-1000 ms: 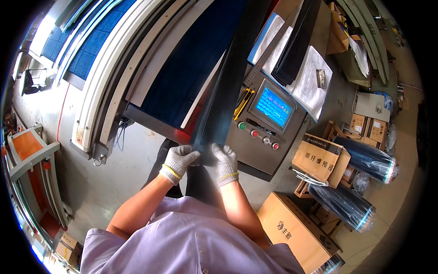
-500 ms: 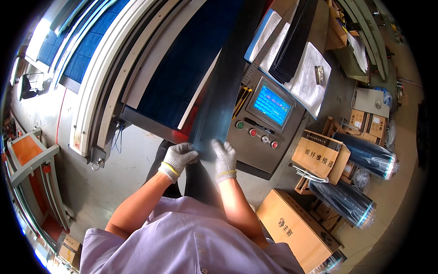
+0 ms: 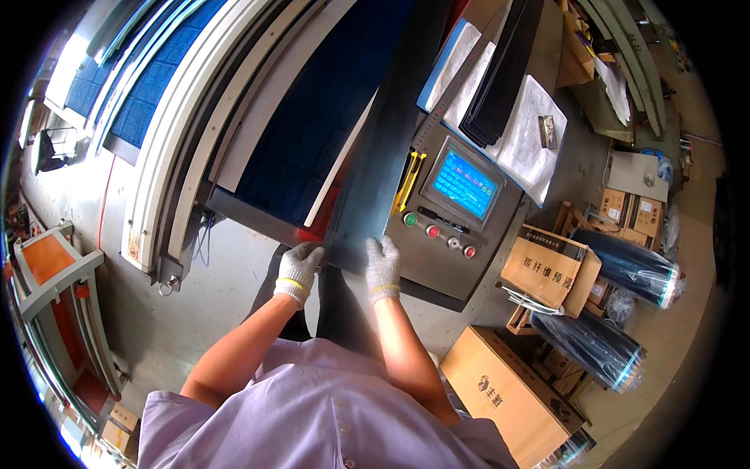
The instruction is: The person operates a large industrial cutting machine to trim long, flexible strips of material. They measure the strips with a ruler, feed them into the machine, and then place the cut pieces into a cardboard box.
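Note:
A long, dark, smooth sheet (image 3: 363,184) runs away from me between the blue-covered machine bed and the control panel. My left hand (image 3: 299,273), in a grey knit glove with a yellow cuff band, is closed on the near left corner of the sheet. My right hand (image 3: 383,268), gloved the same way, pinches its near right edge; the underside of that grip is hidden. Beside the sheet, yellow-handled cutters (image 3: 409,181) lie on the control panel (image 3: 422,262), which has a lit blue touchscreen (image 3: 464,184) and several round buttons.
White-railed machine parts (image 3: 176,156) stand to the left. Papers (image 3: 531,141), a steel ruler (image 3: 449,98) and dark strips (image 3: 504,74) lie beyond the screen. Cardboard boxes (image 3: 508,395) and plastic-wrapped dark rolls (image 3: 625,266) stand at the right. An orange-and-grey frame (image 3: 55,266) is far left.
The sheet's near end has shifted left and lies flatter and wider between my hands, uncovering more of the yellow cutters. My left hand has moved slightly left; my right hand has moved slightly farther away.

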Available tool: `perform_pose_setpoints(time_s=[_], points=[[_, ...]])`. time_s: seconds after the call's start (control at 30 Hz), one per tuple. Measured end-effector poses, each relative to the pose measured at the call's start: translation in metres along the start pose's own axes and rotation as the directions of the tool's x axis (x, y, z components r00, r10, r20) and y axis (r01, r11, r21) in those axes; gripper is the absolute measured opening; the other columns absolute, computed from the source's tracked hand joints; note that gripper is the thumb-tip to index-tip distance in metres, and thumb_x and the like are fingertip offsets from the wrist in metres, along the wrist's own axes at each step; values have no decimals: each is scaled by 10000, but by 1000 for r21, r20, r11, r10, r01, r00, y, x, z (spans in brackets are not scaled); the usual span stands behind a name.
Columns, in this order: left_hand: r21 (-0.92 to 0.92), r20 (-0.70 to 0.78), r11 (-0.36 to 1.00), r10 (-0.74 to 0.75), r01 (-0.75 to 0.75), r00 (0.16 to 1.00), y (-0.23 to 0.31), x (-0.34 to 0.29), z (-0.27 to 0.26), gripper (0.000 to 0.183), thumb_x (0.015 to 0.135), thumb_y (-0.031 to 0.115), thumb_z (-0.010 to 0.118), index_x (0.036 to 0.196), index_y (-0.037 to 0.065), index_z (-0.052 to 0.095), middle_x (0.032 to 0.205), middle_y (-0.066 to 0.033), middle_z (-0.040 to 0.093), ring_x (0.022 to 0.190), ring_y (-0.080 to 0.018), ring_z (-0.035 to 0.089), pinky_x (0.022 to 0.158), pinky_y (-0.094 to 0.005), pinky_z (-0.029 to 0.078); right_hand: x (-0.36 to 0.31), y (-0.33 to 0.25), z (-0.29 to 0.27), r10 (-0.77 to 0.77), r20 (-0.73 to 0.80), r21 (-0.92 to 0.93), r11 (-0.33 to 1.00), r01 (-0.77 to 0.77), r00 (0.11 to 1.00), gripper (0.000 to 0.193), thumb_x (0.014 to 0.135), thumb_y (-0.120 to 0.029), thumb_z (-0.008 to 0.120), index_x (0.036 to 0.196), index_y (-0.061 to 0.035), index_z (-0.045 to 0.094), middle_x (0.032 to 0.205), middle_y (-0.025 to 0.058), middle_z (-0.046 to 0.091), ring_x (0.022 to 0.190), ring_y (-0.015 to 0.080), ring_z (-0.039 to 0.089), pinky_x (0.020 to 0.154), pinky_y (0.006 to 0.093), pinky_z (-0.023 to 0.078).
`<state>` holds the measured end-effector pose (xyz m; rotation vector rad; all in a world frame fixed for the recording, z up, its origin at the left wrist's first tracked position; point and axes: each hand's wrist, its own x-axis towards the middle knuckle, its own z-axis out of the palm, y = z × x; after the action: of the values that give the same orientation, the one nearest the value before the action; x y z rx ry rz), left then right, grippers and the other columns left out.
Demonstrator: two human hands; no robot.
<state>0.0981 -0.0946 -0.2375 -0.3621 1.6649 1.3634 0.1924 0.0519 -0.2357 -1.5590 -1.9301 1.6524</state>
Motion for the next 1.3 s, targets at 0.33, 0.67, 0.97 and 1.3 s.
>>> perform_pose_setpoints(time_s=[0.33, 0.67, 0.97, 1.3], points=[[-138, 139, 988, -52, 71, 989, 12, -2, 7, 220, 954, 126, 613, 1079, -47, 666, 874, -66, 703, 713, -135, 660, 681, -274, 532, 1, -4, -2, -62, -9, -48, 997, 61, 998, 214, 931, -159, 639, 1034, 27, 615, 908, 154, 683, 838, 246, 644, 792, 374, 496], [-67, 220, 993, -80, 97, 972, 8, 3, -1, 243, 977, 207, 615, 1075, -6, 675, 892, -93, 731, 746, -166, 695, 701, -287, 540, -9, -17, 7, -176, -185, -208, 968, 137, 967, 272, 931, -160, 640, 1143, 5, 594, 955, 194, 695, 876, 310, 685, 808, 404, 520], [437, 259, 851, 192, -292, 946, 19, -13, 9, 302, 948, 282, 619, 1018, -9, 664, 827, -161, 708, 759, -256, 688, 716, -352, 524, 0, -8, 23, -126, 23, -280, 952, 128, 992, 622, 877, -305, 714, 1344, 35, 485, 1162, 304, 628, 1061, 430, 625, 925, 451, 495], [221, 903, 838, 17, -499, 428, 102, 3, 5, 611, 892, 544, 653, 1161, -5, 648, 1016, -129, 713, 998, -217, 674, 889, -378, 520, 10, -70, -1, -159, -61, -90, 984, 154, 985, 839, 713, -299, 846, 1386, 1, 446, 1312, 267, 544, 1219, 398, 540, 1016, 443, 454]])
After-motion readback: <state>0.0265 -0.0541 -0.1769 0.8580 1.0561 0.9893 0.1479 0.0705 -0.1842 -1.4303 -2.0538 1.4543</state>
